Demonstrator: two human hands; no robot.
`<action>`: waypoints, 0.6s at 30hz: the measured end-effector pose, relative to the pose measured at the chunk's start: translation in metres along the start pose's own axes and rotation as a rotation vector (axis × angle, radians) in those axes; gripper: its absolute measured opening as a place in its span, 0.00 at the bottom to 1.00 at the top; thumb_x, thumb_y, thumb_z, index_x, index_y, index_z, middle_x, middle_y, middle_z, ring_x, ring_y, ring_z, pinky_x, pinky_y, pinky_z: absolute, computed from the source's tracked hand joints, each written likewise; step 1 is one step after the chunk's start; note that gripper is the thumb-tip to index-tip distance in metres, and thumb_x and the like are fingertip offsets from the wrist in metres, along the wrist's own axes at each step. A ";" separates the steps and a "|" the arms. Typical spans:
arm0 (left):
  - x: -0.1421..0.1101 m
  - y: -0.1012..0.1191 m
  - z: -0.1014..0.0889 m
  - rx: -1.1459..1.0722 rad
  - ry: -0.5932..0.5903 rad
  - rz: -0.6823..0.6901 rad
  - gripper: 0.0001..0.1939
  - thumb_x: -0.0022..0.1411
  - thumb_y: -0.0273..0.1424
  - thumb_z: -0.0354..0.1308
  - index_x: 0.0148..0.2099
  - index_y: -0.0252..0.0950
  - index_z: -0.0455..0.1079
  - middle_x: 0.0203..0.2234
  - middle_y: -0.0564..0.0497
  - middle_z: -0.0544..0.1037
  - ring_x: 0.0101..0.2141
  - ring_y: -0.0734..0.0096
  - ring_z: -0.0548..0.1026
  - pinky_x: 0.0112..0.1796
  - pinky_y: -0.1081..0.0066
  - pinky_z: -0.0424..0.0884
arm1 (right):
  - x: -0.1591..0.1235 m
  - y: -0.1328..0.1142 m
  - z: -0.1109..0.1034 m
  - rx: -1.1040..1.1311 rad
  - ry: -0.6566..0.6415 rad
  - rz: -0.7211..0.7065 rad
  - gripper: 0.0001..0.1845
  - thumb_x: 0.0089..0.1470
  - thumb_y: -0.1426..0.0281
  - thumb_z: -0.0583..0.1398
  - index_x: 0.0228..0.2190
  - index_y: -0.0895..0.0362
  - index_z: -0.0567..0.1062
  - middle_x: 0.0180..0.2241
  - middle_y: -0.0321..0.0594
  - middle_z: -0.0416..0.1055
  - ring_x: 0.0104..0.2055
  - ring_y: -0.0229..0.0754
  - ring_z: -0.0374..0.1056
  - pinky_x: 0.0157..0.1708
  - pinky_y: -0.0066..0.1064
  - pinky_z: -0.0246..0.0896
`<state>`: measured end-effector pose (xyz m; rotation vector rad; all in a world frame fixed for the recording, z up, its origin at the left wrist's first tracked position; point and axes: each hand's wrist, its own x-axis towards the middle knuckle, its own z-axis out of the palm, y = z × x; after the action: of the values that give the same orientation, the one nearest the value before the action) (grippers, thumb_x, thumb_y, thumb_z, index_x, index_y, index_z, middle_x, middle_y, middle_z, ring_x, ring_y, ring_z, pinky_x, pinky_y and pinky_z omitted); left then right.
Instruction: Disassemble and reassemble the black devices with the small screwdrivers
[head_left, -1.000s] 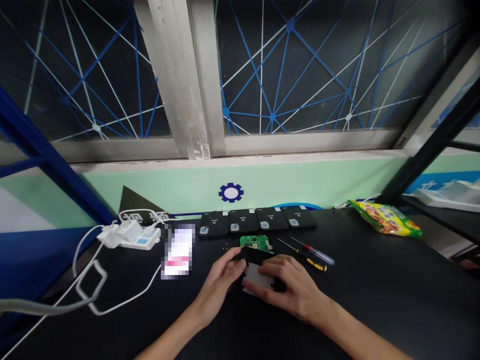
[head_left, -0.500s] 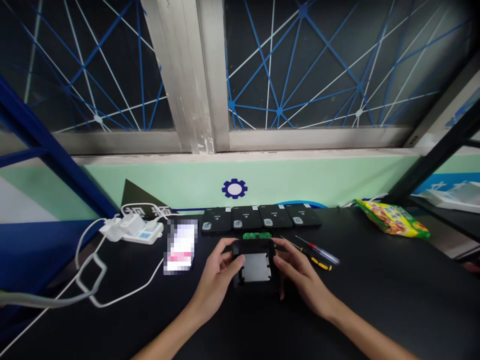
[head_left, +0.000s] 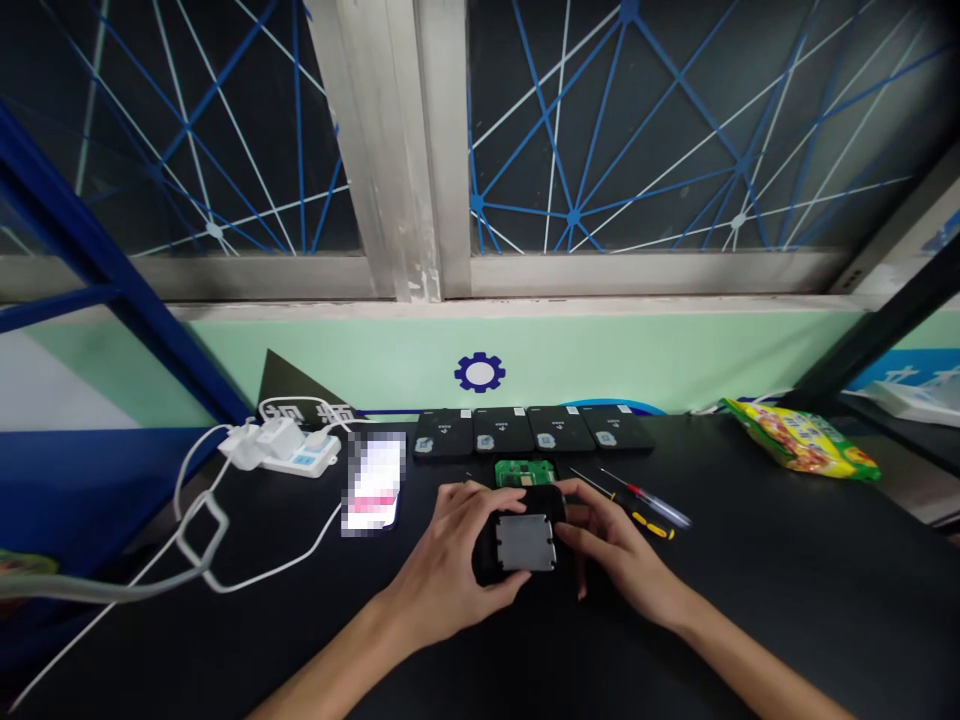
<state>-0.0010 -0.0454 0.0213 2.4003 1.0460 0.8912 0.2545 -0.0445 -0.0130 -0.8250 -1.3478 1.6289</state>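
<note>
A black plastic casing [head_left: 541, 498] with a silver metal plate [head_left: 525, 543] in its middle is held low over the black table. My left hand [head_left: 450, 555] grips the casing's left side, fingers over the far edge and thumb along the near edge. On the right side, my right hand [head_left: 619, 540] holds the casing between thumb and fingers. Just beyond it lies a green circuit board [head_left: 525, 470], its near part hidden by the casing. To the right of my right hand are a yellow-and-black screwdriver [head_left: 652, 524] and a red screwdriver with a clear handle [head_left: 660, 507].
Several flat black boxes [head_left: 502, 432] stand in a row against the wall. A lit phone [head_left: 375, 482] lies left of my hands. Further left, a white power strip [head_left: 304, 455] trails cables [head_left: 300, 555]. A yellow-green snack bag [head_left: 806, 440] sits at the right.
My left hand has shifted from the casing's far left corner to span its left side from far to near edge. More of the circuit board shows. The view has turned slightly left.
</note>
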 end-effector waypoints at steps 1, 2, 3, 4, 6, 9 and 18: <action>0.000 0.000 0.000 0.001 0.003 0.015 0.40 0.60 0.30 0.72 0.69 0.52 0.58 0.54 0.51 0.81 0.53 0.52 0.74 0.58 0.47 0.67 | -0.001 -0.001 0.001 -0.019 -0.005 0.008 0.22 0.68 0.56 0.65 0.55 0.51 0.67 0.39 0.38 0.75 0.28 0.37 0.69 0.21 0.27 0.72; 0.000 0.001 0.000 -0.001 0.008 0.028 0.40 0.61 0.30 0.71 0.69 0.52 0.57 0.53 0.52 0.82 0.52 0.53 0.75 0.59 0.47 0.66 | -0.002 -0.002 0.002 -0.049 -0.009 0.017 0.22 0.68 0.56 0.64 0.56 0.51 0.67 0.38 0.37 0.74 0.26 0.37 0.67 0.20 0.26 0.69; 0.000 0.002 0.000 -0.007 0.017 0.038 0.39 0.61 0.30 0.71 0.68 0.51 0.58 0.52 0.52 0.82 0.51 0.53 0.76 0.59 0.47 0.65 | -0.002 -0.003 0.001 -0.090 -0.007 0.024 0.22 0.69 0.55 0.63 0.57 0.51 0.67 0.36 0.35 0.73 0.24 0.36 0.65 0.20 0.26 0.67; 0.000 0.002 0.000 -0.017 0.025 0.043 0.37 0.60 0.30 0.71 0.66 0.50 0.60 0.51 0.52 0.82 0.50 0.54 0.77 0.59 0.47 0.66 | -0.003 -0.005 0.000 -0.146 0.008 0.017 0.21 0.70 0.55 0.62 0.57 0.51 0.67 0.34 0.34 0.72 0.23 0.35 0.63 0.19 0.26 0.64; -0.001 0.004 0.000 -0.049 0.033 0.028 0.32 0.57 0.31 0.71 0.61 0.47 0.64 0.49 0.50 0.81 0.48 0.54 0.78 0.56 0.49 0.69 | -0.003 -0.010 -0.006 -0.311 0.084 -0.051 0.20 0.72 0.55 0.59 0.58 0.52 0.69 0.32 0.34 0.70 0.24 0.36 0.62 0.22 0.28 0.62; -0.004 0.005 0.004 -0.099 -0.003 -0.025 0.27 0.51 0.31 0.72 0.52 0.44 0.66 0.46 0.49 0.80 0.45 0.54 0.75 0.48 0.54 0.73 | -0.001 -0.019 -0.028 -0.659 0.330 -0.261 0.18 0.73 0.56 0.57 0.55 0.54 0.73 0.32 0.38 0.73 0.29 0.41 0.66 0.29 0.33 0.64; -0.002 0.005 0.010 -0.118 -0.174 -0.084 0.25 0.50 0.27 0.72 0.44 0.43 0.61 0.42 0.52 0.77 0.42 0.57 0.72 0.47 0.55 0.69 | -0.002 -0.024 -0.076 -1.552 0.516 -0.211 0.03 0.59 0.66 0.64 0.33 0.52 0.77 0.34 0.37 0.70 0.26 0.42 0.68 0.23 0.31 0.50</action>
<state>0.0074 -0.0516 0.0157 2.2722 0.9918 0.6819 0.3272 -0.0123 -0.0053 -1.6785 -2.0451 -0.1244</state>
